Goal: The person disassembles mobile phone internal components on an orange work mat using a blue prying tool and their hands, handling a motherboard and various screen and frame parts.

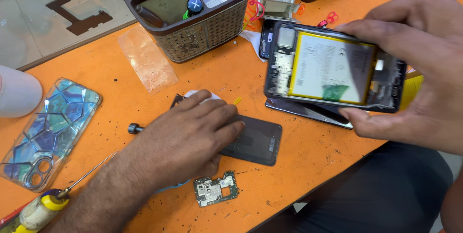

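Orange and scuffed, the workbench [299, 160] is filling my view as I am looking down from the head camera. At about three o'clock, my right hand [424, 69] is gripping an opened phone [333, 69], fingers curling over its top edge and thumb pressing up beneath its lower edge; the phone is being held above the bench, its yellow-bordered battery [330, 66] facing me, slightly blurred. Below it, at roughly four o'clock of the phone, a dark back panel [308, 110] is lying on the bench.

Near centre, my left hand [188, 139] is resting palm down, fingers loosely spread and flat, pressing on a black phone cover [258, 141] and hiding part of a white cloth [200, 95]. It is clasping nothing that I can see. Just beside it, at six o'clock, a small circuit board [216, 188] is lying bare.

At nine o'clock a patterned blue phone case [48, 132] is lying face down. At eight o'clock a yellow-handled screwdriver [53, 201] is pointing toward the left hand. At twelve o'clock a brown woven basket [193, 26] is standing, holding tools and folded paper.
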